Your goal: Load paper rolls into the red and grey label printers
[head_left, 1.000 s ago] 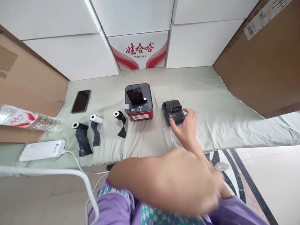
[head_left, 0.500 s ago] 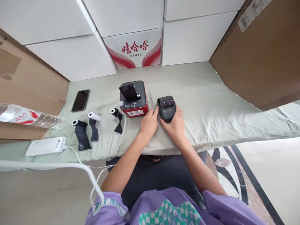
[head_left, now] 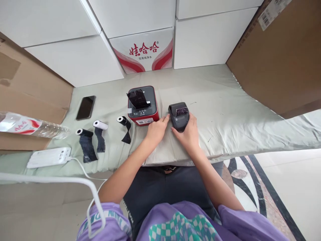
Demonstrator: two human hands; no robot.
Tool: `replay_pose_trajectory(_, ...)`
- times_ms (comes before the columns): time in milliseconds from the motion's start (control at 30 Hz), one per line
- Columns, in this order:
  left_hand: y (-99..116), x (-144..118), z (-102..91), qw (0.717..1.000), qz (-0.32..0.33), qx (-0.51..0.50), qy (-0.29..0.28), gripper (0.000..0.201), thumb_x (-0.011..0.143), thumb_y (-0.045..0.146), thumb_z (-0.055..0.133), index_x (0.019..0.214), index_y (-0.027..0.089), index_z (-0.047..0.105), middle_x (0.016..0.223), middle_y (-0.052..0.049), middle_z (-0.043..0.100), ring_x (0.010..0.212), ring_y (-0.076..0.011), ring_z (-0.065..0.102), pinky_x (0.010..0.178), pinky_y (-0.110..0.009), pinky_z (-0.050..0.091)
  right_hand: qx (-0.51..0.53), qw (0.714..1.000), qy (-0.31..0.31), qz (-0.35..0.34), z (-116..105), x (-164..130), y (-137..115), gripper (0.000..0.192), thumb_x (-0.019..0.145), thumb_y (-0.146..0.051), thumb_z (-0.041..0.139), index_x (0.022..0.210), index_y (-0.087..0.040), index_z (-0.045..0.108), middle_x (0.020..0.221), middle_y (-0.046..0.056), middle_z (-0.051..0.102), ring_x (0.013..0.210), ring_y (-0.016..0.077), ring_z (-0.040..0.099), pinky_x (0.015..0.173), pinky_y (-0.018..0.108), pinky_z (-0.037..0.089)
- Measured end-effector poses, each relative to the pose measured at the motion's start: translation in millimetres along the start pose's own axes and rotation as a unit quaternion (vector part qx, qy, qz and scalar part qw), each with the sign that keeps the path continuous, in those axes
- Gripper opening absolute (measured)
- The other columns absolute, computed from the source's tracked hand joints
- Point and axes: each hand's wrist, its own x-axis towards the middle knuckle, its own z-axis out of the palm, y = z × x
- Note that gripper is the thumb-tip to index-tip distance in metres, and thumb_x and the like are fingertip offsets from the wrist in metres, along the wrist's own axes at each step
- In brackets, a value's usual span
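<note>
A small black portable label printer (head_left: 179, 117) sits on the cloth-covered surface, a dark strip showing in its lid. My right hand (head_left: 189, 133) is wrapped around its right side and lower corner, with the thumb at the near edge. At the printer's left side my left hand (head_left: 157, 130) lies with fingers stretched out, the tips at or close to its edge; it grips nothing. Just left of that hand stands a larger red and black label printer (head_left: 143, 106), with a black strip sticking up from its top.
Three partly unrolled paper rolls, the nearest a black one (head_left: 123, 122), lie to the left. Beyond them are a phone (head_left: 86, 107), a water bottle (head_left: 30, 125) and a white power bank (head_left: 48, 157) with its cable. White boxes (head_left: 142, 50) and brown cartons (head_left: 278, 60) enclose the surface.
My left hand and forearm have shifted slightly left, toward the red printer. My right hand stays around the black printer, which has barely moved.
</note>
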Motion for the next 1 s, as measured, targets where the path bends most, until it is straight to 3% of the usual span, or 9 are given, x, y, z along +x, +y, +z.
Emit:
replay_pose_trajectory(100, -1, -2, -6.0, 1.000, 0.004, 0.019, -0.010, 0.069, 0.104, 0.003, 0.036, 0.170, 0.022, 0.039, 0.161, -0.019, 0.057, 0.106, -0.0302, 0.079, 0.091, -0.046, 0.067, 0.002, 1.000, -0.012, 0.005, -2, 0, -1, 0.096, 0.081, -0.042, 0.080, 0.159, -0.012, 0.032, 0.150, 0.027, 0.052, 0.144, 0.0420, 0.051, 0.120, 0.064, 0.046)
replay_pose_trajectory(267, -1, -2, -18.5, 0.996, 0.032, 0.071, -0.052, 0.070, 0.104, 0.000, 0.037, 0.172, 0.018, 0.032, 0.139, -0.022, 0.070, 0.107, -0.0280, 0.079, 0.090, -0.040, 0.066, 0.014, 0.999, -0.028, 0.017, -5, 1, -2, 0.097, 0.081, -0.043, 0.080, 0.159, -0.014, 0.031, 0.151, 0.026, 0.051, 0.145, 0.0419, 0.051, 0.118, 0.065, 0.047)
replay_pose_trajectory(367, 0, -2, -20.9, 0.994, 0.047, 0.080, -0.060, 0.071, 0.103, -0.001, 0.035, 0.172, 0.013, 0.028, 0.141, -0.024, 0.067, 0.108, -0.0278, 0.078, 0.090, -0.039, 0.065, 0.013, 0.999, -0.029, 0.022, -7, 1, -3, 0.097, 0.080, -0.043, 0.080, 0.159, -0.015, 0.032, 0.151, 0.026, 0.051, 0.143, 0.0416, 0.053, 0.117, 0.064, 0.048)
replay_pose_trajectory(533, 2, -1, -16.3, 0.997, 0.032, 0.052, -0.057, 0.074, 0.102, -0.001, 0.032, 0.174, 0.012, 0.022, 0.148, -0.025, 0.059, 0.104, -0.0266, 0.078, 0.089, -0.037, 0.064, 0.008, 0.999, -0.031, 0.019, -7, 1, -2, 0.096, 0.080, -0.045, 0.080, 0.157, -0.014, 0.033, 0.149, 0.026, 0.052, 0.141, 0.0408, 0.054, 0.117, 0.062, 0.049)
replay_pose_trajectory(800, 21, 6, -5.8, 0.999, 0.008, 0.035, -0.040, 0.063, 0.105, 0.002, 0.032, 0.168, 0.001, 0.031, 0.142, -0.027, 0.060, 0.105, -0.0277, 0.077, 0.082, -0.035, 0.064, -0.031, 0.999, -0.028, 0.025, -8, 3, -2, 0.095, 0.080, -0.053, 0.079, 0.156, -0.015, 0.036, 0.146, 0.026, 0.056, 0.134, 0.0435, 0.060, 0.106, 0.062, 0.055)
replay_pose_trajectory(1000, 16, 7, -2.4, 0.999, 0.016, 0.022, -0.038, 0.062, 0.107, 0.006, 0.033, 0.169, 0.006, 0.033, 0.148, -0.025, 0.059, 0.107, -0.0286, 0.077, 0.084, -0.037, 0.065, -0.062, 0.998, -0.021, 0.021, -9, 2, -4, 0.093, 0.080, -0.055, 0.078, 0.155, -0.016, 0.038, 0.144, 0.025, 0.058, 0.127, 0.0426, 0.065, 0.096, 0.058, 0.061)
